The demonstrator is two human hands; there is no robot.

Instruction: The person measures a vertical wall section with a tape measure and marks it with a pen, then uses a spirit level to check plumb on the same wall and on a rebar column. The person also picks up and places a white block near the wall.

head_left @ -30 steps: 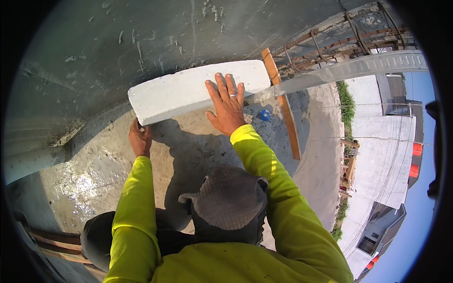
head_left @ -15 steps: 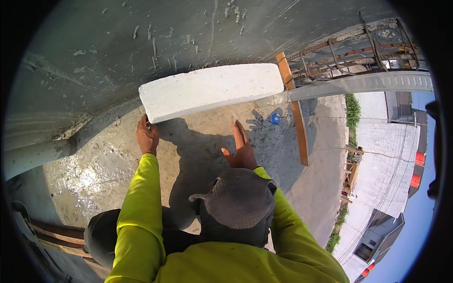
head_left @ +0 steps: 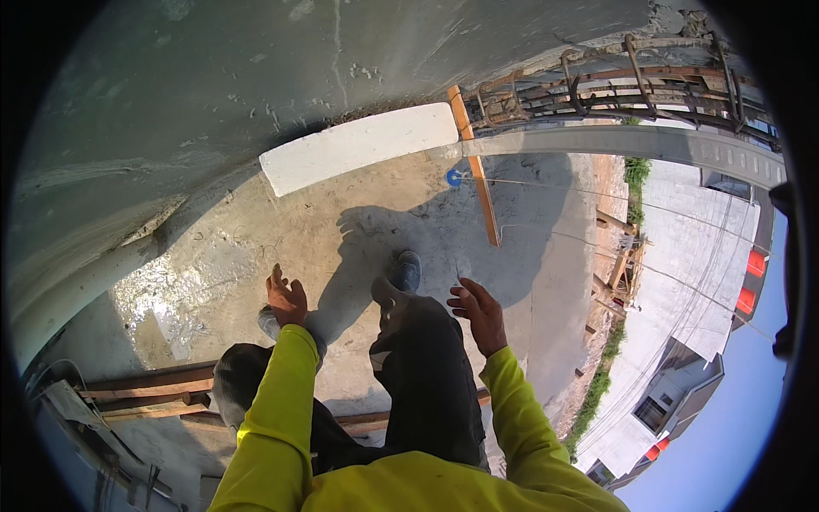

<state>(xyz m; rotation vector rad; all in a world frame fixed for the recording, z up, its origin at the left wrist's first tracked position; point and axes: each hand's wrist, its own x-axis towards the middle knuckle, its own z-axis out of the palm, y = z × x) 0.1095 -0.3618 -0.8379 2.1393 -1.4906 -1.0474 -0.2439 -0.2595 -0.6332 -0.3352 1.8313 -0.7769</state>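
A long white block [head_left: 363, 147], like lightweight concrete, lies on the floor along the base of the grey wall, untouched by either hand. My left hand [head_left: 287, 300] hangs in the air short of the block's left end, its fingers apart and nothing in it. To the right, my right hand [head_left: 479, 314] is also raised above the floor, fingers loosely bent and apart, with no held object visible. An upright-looking wooden strip [head_left: 479, 179] meets the block's right end. Beside that strip sits a small blue round thing [head_left: 454, 177] with a thin line running right from it.
A grey wall [head_left: 213, 77] rises along the far side. Rusty rebar cages [head_left: 631, 81] and a pale metal bar [head_left: 614, 141] extend to the right. Wooden planks [head_left: 153, 388] lie at lower left. Wet, shiny concrete [head_left: 166, 290] spreads left of my feet.
My left hand has come off the block's left end and drawn back toward me. My right hand has also moved back and right. I am farther from the block, and my legs and shoes now show.
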